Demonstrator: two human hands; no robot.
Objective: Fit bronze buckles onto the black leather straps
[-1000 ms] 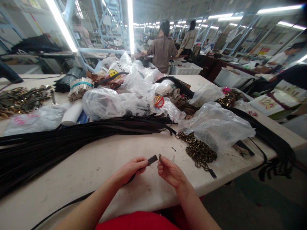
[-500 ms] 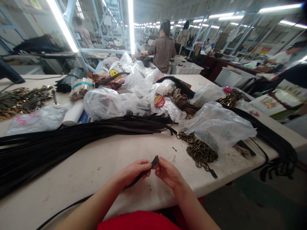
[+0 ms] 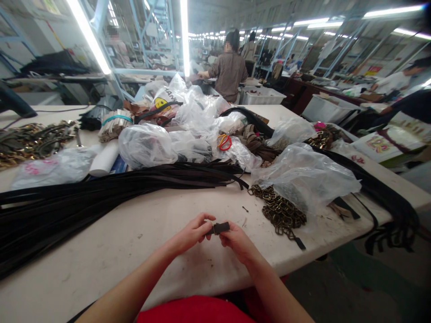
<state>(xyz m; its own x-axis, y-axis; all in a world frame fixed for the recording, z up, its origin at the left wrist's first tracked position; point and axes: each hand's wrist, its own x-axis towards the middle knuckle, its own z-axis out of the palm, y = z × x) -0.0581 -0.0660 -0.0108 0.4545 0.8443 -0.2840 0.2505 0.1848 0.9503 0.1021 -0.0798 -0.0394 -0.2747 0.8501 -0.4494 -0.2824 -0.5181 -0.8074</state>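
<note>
Above the near part of the table, both hands meet on a dark strap [image 3: 221, 228]. My left hand [image 3: 194, 233] pinches it between thumb and fingers, its index finger reaching over the top. A small metal loop shows around the strap beside my left fingertips. The flat end of the strap lies in the fingers of my right hand [image 3: 238, 241], which are closed on it from the right. More of the strap is hidden behind my left hand and forearm. To the right lies a pile of brass-coloured metal rings [image 3: 283, 211], partly under a clear plastic bag [image 3: 303, 177].
A long bundle of black straps [image 3: 111, 195] crosses the table's left side. Plastic bags [image 3: 148, 143] are heaped behind it. More black straps [image 3: 380, 197] hang over the right edge. Metal fittings [image 3: 37, 139] lie far left. A co-worker [image 3: 229, 67] stands beyond the table.
The strap's end has turned from tilted upright to nearly level, pointing right. The metal loop now shows by my left fingers. The strap's tail at lower left is mostly out of sight.
</note>
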